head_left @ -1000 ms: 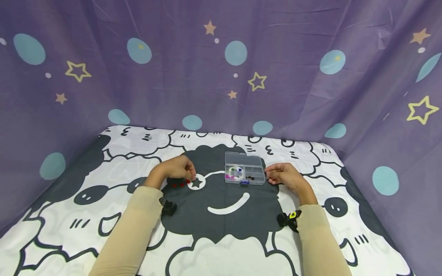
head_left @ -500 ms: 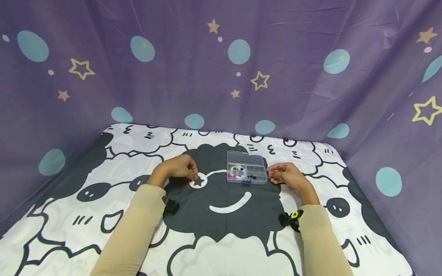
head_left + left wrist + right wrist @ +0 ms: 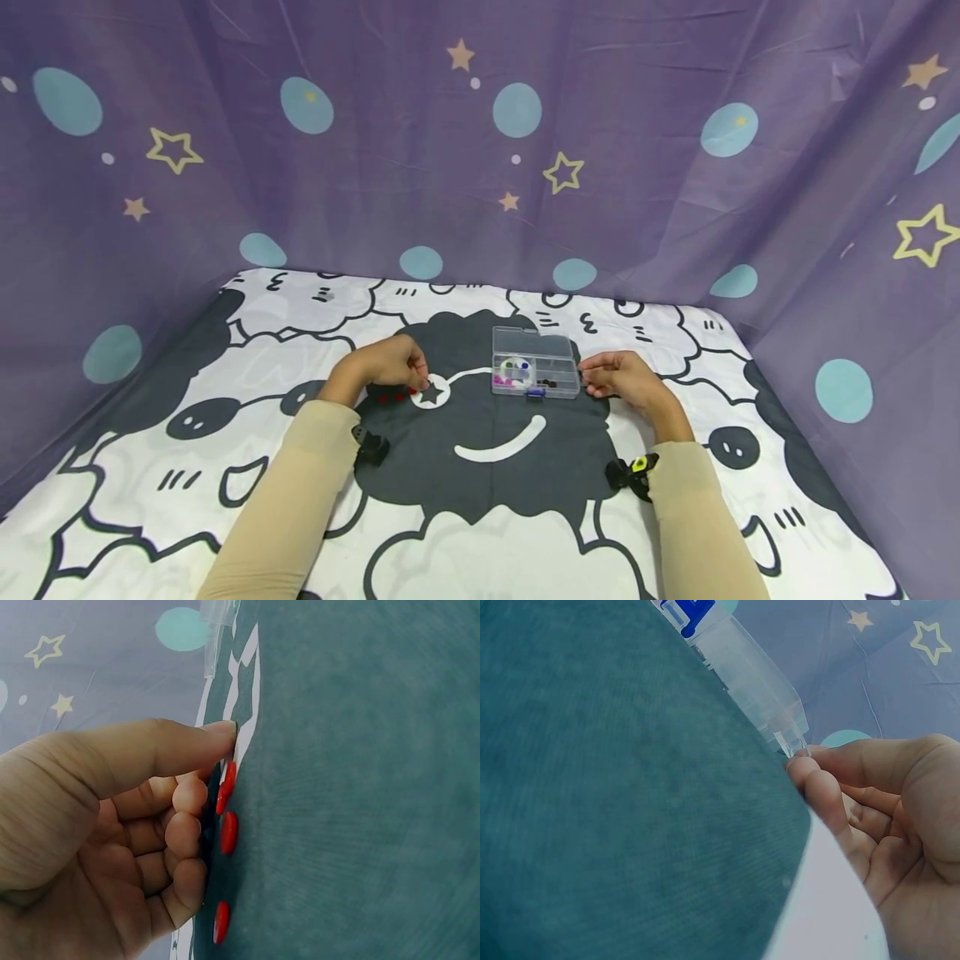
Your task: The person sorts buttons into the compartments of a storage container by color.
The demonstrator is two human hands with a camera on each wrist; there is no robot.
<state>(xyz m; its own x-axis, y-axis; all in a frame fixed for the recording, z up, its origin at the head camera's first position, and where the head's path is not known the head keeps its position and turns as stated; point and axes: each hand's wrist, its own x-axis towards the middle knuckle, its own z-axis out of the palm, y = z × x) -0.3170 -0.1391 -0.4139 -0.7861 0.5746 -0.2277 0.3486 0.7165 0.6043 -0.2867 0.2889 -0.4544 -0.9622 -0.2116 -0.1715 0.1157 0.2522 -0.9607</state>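
Observation:
In the head view my left hand (image 3: 392, 363) is low over the dark printed cloth, thumb and fingertips drawn together at a white star circle (image 3: 431, 392). Several small red buttons (image 3: 229, 832) lie by those fingers. I cannot tell whether a button is between the thumb and index finger. My right hand (image 3: 617, 377) pinches the right end of a clear plastic box (image 3: 557, 390) with thumb and fingertips. Its lid (image 3: 517, 341) stands open at the back. Pink pieces (image 3: 502, 380) sit in the left compartment, dark pieces (image 3: 549, 383) farther right.
A white cloth (image 3: 465, 558) with black cartoon sheep covers the table. Behind it hangs a purple curtain (image 3: 420, 167) with stars and blue ovals. A blue latch (image 3: 536, 394) is on the box's front. Each wrist wears a small black camera.
Both hands stay nearly in place, the right at the box's end and the left at the star circle. The head view shifts slightly.

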